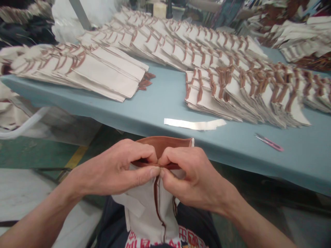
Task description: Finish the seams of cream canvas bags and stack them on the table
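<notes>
A cream fabric piece with a brown-lined upper edge (147,213) hangs upright in front of me, its top opening spread apart. My left hand (121,167) pinches the near rim between thumb and fingers. Right beside it, my right hand (186,174) pinches the same rim, so both thumb tips meet at the seam. Below the thumbs a brown-edged seam runs down the middle of the fabric. A pale flap sticks out at its left side. The piece's lower end lies over dark clothing with red lettering.
On the blue table (165,93) lie overlapping rows of cream pieces with brown edges (165,44). Another stack (106,72) lies at the left. Near the front edge are a white strip (193,124) and a small pink-handled tool (270,142). A curved white bar (26,124) stands at the left.
</notes>
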Demonstrator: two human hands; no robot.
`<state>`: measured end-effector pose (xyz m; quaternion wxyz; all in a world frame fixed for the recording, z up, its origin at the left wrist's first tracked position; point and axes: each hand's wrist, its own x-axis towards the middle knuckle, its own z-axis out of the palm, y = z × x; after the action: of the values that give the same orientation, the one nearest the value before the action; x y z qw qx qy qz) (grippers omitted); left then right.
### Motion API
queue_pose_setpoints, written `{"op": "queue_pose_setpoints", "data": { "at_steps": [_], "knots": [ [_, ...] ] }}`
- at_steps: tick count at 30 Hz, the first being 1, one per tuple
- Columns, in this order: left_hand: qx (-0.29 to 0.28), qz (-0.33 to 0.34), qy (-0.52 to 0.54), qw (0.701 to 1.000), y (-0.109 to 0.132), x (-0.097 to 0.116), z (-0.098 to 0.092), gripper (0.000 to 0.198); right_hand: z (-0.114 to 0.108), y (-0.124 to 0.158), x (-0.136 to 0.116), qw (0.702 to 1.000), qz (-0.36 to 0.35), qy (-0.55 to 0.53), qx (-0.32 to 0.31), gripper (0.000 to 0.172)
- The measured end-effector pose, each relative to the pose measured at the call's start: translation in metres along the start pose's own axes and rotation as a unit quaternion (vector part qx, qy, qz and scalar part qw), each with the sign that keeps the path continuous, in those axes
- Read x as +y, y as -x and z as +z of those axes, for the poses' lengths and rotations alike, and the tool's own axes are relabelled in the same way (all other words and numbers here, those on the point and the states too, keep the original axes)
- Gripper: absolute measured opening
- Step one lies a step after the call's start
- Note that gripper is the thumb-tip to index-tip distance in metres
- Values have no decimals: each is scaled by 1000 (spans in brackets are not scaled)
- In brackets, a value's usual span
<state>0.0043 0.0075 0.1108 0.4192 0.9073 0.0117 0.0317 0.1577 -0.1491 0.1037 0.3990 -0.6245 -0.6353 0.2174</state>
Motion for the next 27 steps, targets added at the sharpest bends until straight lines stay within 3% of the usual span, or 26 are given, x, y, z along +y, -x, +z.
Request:
{"op": "queue_pose_setpoints", "data": {
  "at_steps": [3,6,9,11,12,15,19,23,27],
  "knots": [
    [16,7,-8,1000,-2,-2,6,21,0,0,4,1000,-1,17,7,12],
    [58,20,-8,998,-3,-6,13,24,3,-5,14,992,88,-91,-8,11],
    [58,-5,41,998,-1,-9,20,26,6,-8,25,930,194,-296,-96,13],
    [34,-27,99,994,1,-10,21,25,5,-8,29,896,209,-369,-130,17],
    [25,-33,126,991,2,-10,21,24,4,-7,29,894,205,-378,-128,17],
    [12,-33,175,984,2,-9,19,24,-1,-6,25,911,179,-355,-111,16],
    [19,-26,157,987,2,-6,17,23,-6,-7,19,934,148,-303,-117,16],
    [45,-34,119,991,2,-5,20,25,-1,-10,14,973,123,-174,-83,14],
    [86,-51,132,986,-1,-8,27,27,1,-14,13,987,111,-98,-60,15]
  ]
}}
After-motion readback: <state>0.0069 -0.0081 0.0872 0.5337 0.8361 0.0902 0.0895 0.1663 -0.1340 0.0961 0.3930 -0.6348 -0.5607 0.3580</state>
